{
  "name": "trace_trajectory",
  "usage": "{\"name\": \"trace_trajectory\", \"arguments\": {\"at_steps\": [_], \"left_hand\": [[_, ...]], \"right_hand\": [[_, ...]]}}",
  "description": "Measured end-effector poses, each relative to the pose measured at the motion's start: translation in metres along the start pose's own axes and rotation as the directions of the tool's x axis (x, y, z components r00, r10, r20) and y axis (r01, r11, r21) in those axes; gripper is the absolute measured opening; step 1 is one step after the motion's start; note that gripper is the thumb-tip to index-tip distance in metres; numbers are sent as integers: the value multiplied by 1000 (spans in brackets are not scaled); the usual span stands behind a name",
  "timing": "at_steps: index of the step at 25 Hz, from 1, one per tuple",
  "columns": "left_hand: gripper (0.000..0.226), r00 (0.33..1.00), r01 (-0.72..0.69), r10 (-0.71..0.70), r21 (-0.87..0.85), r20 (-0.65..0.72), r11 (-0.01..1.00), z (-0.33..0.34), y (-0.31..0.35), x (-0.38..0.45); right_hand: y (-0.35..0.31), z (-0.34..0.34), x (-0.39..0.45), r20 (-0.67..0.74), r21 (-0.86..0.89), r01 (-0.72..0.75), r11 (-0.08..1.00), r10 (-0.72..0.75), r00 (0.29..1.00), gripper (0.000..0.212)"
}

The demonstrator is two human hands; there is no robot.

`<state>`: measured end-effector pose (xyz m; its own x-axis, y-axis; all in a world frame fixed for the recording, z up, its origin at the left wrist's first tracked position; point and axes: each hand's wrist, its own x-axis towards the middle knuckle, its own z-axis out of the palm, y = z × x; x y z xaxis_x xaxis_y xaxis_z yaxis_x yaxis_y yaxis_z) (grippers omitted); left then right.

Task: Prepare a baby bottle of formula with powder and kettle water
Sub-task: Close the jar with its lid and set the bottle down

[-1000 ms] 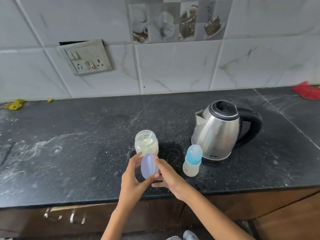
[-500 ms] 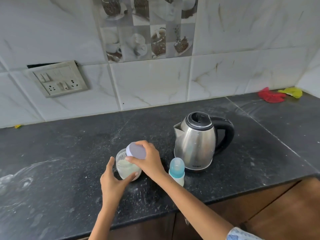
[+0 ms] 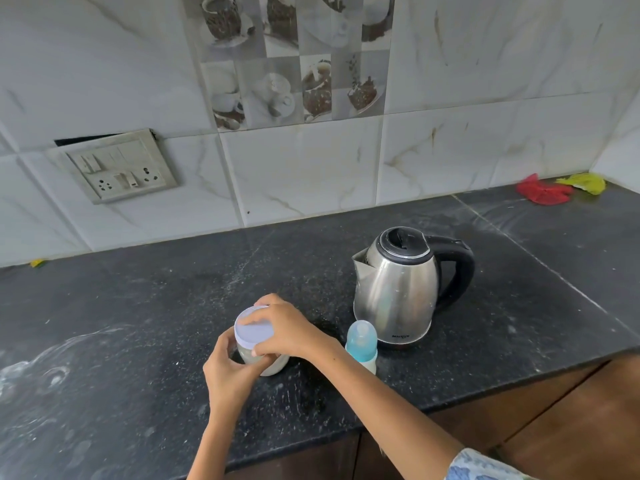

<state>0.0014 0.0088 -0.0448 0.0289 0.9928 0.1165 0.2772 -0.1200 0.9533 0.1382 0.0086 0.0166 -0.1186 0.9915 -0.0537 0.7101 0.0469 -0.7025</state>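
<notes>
Both hands grip the powder jar (image 3: 268,367): left hand (image 3: 228,372) curled round its glass, right hand (image 3: 289,329) clasping the lid (image 3: 252,334).

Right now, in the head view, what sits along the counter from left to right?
Left hand gripping the powder jar → right hand on its lid → baby bottle → kettle → red cloth → yellow cloth.
</notes>
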Motion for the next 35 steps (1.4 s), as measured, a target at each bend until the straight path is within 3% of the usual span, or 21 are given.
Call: {"name": "trace_trajectory", "arguments": {"at_steps": [4,6,10,13,15,17,18,20,22,24,26,28,32,33,35], "left_hand": [[74,999,0,0,14,44,1000,-3,-2,2],[71,999,0,-1,23,49,1000,-1,-2,3],[69,1000,4,-5,18,30,1000,3,-4,3],[72,1000,-3,1,43,31,999,3,-9,3],[72,1000,-8,7,45,26,999,3,-9,3],[70,1000,-6,6,36,19,999,3,-7,2],[70,1000,-4,3,34,19,999,2,-6,1],[75,1000,-1,0,44,19,999,3,-7,2],[78,1000,3,-3,51,12,999,2,-8,3],[78,1000,4,-5,51,8,999,2,-7,2],[74,1000,4,-5,54,10,999,3,-6,2],[72,1000,16,-16,52,15,999,2,-7,2],[72,999,29,-31,67,33,997,0,-7,5],[72,999,26,-29,73,34,997,0,-6,5],[69,999,17,-20,76,35,997,-1,-4,5]], "right_hand": [[-7,-17,2,106,-67,24,997,-17,994,58],[-12,-15,4,49,-187,-23,982,33,998,57],[-19,-3,-2,-108,-450,-171,876,137,985,74],[-4,-6,-5,-263,-212,-204,956,146,954,59],[6,-6,-5,-202,35,-86,996,92,975,48],[7,3,-8,-89,151,-25,988,39,995,45],[8,8,-9,-115,108,-42,993,54,992,44],[13,11,-13,-313,10,-133,991,129,941,40],[19,9,-15,-416,65,-148,987,162,895,36],[21,9,-16,-277,214,-75,974,134,951,31],[18,12,-17,-92,291,-59,955,89,992,47],[21,18,-21,-114,232,-39,972,67,991,53],[30,23,-30,-335,133,-24,991,67,940,41],[31,21,-27,-332,126,-15,992,57,942,44],[31,15,-16,-184,87,13,996,3,983,61]]}}
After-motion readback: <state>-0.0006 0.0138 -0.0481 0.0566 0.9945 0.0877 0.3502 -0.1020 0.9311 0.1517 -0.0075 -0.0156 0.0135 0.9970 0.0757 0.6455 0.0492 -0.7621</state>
